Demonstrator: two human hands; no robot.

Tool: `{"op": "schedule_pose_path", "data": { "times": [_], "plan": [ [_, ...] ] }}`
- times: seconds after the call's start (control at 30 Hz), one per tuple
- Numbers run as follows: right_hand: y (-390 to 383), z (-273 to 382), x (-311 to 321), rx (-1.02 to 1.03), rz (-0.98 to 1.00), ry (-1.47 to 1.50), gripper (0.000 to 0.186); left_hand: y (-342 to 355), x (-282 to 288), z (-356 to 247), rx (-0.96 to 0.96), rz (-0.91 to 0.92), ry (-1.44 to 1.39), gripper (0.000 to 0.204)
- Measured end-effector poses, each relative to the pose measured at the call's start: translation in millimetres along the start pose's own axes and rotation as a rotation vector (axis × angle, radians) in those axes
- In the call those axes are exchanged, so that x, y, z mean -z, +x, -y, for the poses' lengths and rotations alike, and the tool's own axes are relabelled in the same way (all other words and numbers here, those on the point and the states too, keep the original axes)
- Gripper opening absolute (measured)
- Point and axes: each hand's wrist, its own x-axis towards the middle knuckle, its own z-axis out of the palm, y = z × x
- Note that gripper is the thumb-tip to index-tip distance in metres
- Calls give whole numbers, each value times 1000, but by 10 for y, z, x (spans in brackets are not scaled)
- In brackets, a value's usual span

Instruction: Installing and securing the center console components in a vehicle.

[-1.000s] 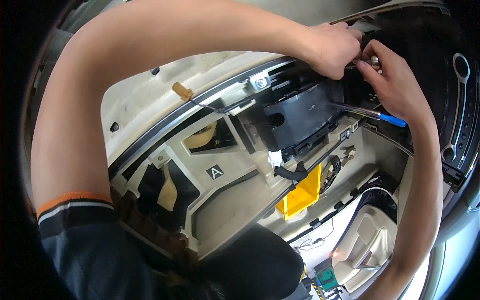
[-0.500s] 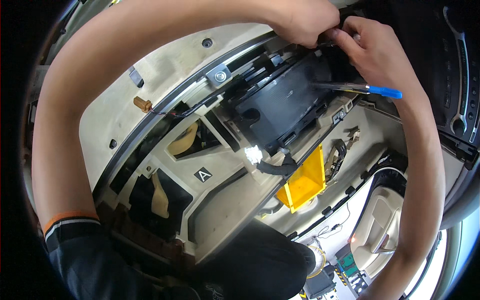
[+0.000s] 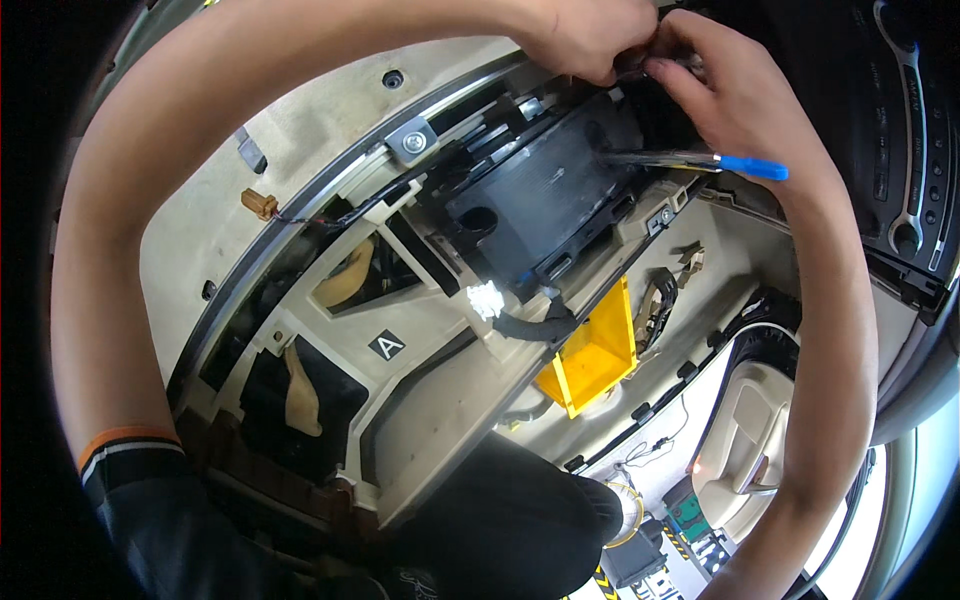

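My left hand (image 3: 598,38) reaches over the top of the opened car dashboard, its fingers curled in. Close against it, my right hand (image 3: 728,78) is closed too, thumb and fingers pinched together. Both meet over a dark recess at the top, and what lies between their fingers is hidden. Just below the right hand, a slim metal tool with a blue end (image 3: 752,167) stretches from the black plastic box (image 3: 540,195) towards my right wrist. That box sits in the beige dashboard frame (image 3: 430,420).
A combination wrench (image 3: 914,150) rests on the dark panel at right. Below the frame is a yellow bin (image 3: 592,360). A brown connector (image 3: 260,204) on a wire lies at left, and a black taped cable (image 3: 535,328) hangs mid-frame. The car door (image 3: 742,440) stands at lower right.
The whole view has shifted slightly, so the dashboard appears a little further left and up. My hands stay together at the same recess, with fingers still closed.
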Motion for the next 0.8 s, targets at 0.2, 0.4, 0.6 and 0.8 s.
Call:
{"op": "schedule_pose_path", "data": {
  "times": [0.2, 0.4, 0.6, 0.8],
  "plan": [
    [-207, -18, -81, 51, -171, 106, 18, 83, 30, -53, 18, 116, 73, 16],
    [-759, 91, 40, -143, -354, 194, 20, -66, -182, 12, 11, -9, 149, 27],
    [-1956, 210, -360, -752, -411, 646, 18, -96, 376, -249, -68, -256, 21, 20],
    [-2991, 131, -1330, -1127, -389, 1092, 18, -335, 870, -1612, -194, -209, -303, 25]
  ]
}}
